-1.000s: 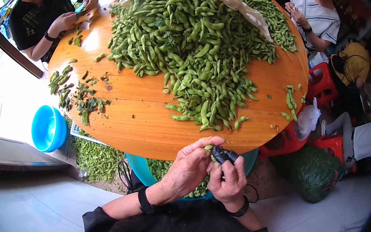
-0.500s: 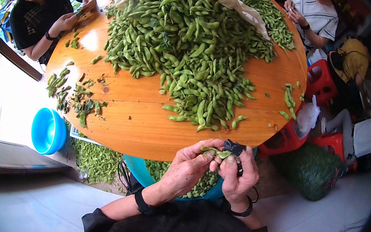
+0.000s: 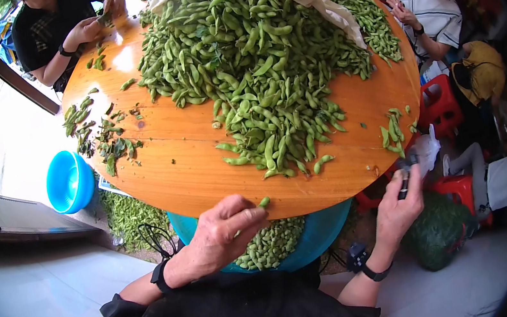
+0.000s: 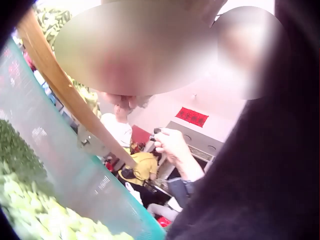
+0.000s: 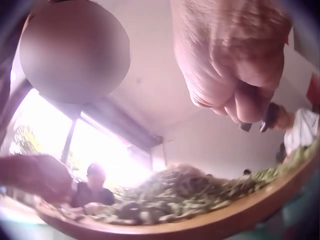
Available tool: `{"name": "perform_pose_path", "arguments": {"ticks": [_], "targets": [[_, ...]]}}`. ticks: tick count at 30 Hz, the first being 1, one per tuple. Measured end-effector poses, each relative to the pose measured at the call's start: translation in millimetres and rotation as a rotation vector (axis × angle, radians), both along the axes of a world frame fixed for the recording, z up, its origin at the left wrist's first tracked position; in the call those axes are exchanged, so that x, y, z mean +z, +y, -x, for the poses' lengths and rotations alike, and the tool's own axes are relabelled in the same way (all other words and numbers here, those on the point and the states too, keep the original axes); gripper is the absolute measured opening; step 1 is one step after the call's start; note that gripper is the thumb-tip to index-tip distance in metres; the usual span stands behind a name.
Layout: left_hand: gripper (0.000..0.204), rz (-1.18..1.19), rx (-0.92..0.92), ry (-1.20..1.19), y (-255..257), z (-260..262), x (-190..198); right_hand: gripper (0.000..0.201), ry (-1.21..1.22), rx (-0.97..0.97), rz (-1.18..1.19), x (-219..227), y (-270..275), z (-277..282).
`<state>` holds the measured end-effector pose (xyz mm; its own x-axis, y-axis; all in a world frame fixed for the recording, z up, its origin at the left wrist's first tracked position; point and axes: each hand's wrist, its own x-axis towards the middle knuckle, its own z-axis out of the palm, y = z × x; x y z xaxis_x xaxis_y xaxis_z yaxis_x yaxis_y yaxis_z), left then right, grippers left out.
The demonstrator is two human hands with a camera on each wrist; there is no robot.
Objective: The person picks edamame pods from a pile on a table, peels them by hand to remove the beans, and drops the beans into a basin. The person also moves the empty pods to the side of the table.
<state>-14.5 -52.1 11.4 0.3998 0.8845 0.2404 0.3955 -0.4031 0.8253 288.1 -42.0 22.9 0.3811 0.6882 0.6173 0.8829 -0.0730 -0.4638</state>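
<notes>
Over the table's near edge, my left hand [image 3: 225,230] has its fingers curled, with a green soybean pod [image 3: 264,202] at the fingertips. My right hand [image 3: 398,206] is off to the right, beyond the table rim, and grips a small black tool [image 3: 404,181], blurred here. A heap of green pods [image 3: 254,74] covers the middle of the wooden table [image 3: 186,139]. Beneath the near rim, shelled beans [image 3: 272,243] lie in a teal basket [image 3: 323,236], partly hidden by the left hand. In the right wrist view the right hand [image 5: 235,60] shows curled fingers.
Leaf scraps [image 3: 115,145] lie on the table's left side. A blue basin [image 3: 69,181] stands beyond it, near pods on the floor [image 3: 135,214]. Red stools [image 3: 441,109] and a dark green bag [image 3: 442,232] are at right. Other people sit around the table.
The hands were together at an opened pod half a second ago; now they are apart. My right hand has swung right with the black tool, while the left has shifted slightly left.
</notes>
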Motion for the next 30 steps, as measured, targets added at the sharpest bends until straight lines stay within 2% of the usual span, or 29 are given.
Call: {"name": "perform_pose_path", "arguments": {"ticks": [1,2,3,5,8,10,12,13,14,15,16,18,19,21,25,27,28,30], "targets": [[0.022,-0.050,0.086,0.039,3,-3,-3,0.022,0.180,0.104,0.088,-3,-5,11],[0.022,-0.050,0.084,0.042,7,-8,-10,0.019,0.358,0.205,0.173,-7,-9,23],[0.021,-0.145,0.146,0.109,11,-13,-19,0.015,0.400,0.316,0.170,-15,-13,34],[0.022,-0.299,0.209,0.221,14,-21,-30,0.015,0.517,0.483,0.331,-13,-20,57],[0.028,-0.296,0.176,0.158,12,-27,-28,0.018,0.547,0.673,0.457,-14,-22,80],[0.024,-0.296,0.166,0.120,10,-27,-30,0.020,0.623,0.737,0.507,-22,-23,89],[0.014,0.062,0.127,-0.260,6,-28,-25,0.018,0.663,0.757,0.514,-30,-26,94],[0.014,0.063,0.131,-0.260,5,-27,-24,0.019,0.755,0.820,0.476,-33,-27,96],[0.014,0.208,0.106,-0.346,5,-27,-24,0.019,0.846,0.883,0.434,-34,-28,97],[0.013,0.351,0.077,-0.432,5,-27,-23,0.019,0.853,0.913,0.427,-34,-28,96],[0.013,0.351,0.076,-0.433,5,-27,-24,0.019,0.851,0.912,0.427,-30,-28,97],[0.015,0.395,0.077,-0.509,4,-29,-26,0.017,1.101,0.811,0.477,-20,-29,100],[0.015,0.395,0.077,-0.511,4,-31,-25,0.017,1.099,0.810,0.478,-19,-29,99],[0.016,0.238,0.095,-0.502,3,-34,-25,0.016,1.228,0.849,0.527,-18,-29,96],[0.021,0.128,0.088,-0.439,4,-35,-28,0.017,1.129,0.853,0.511,-22,-29,95],[0.024,0.623,-0.047,-0.883,3,-33,-34,0.017,1.278,0.912,0.496,-23,-28,92],[0.024,0.624,-0.047,-0.884,4,-31,-33,0.017,1.278,0.911,0.498,-25,-27,88],[0.027,0.997,-0.156,-1.097,8,-26,-28,0.017,1.750,1.015,0.572,-27,-25,80]]}}
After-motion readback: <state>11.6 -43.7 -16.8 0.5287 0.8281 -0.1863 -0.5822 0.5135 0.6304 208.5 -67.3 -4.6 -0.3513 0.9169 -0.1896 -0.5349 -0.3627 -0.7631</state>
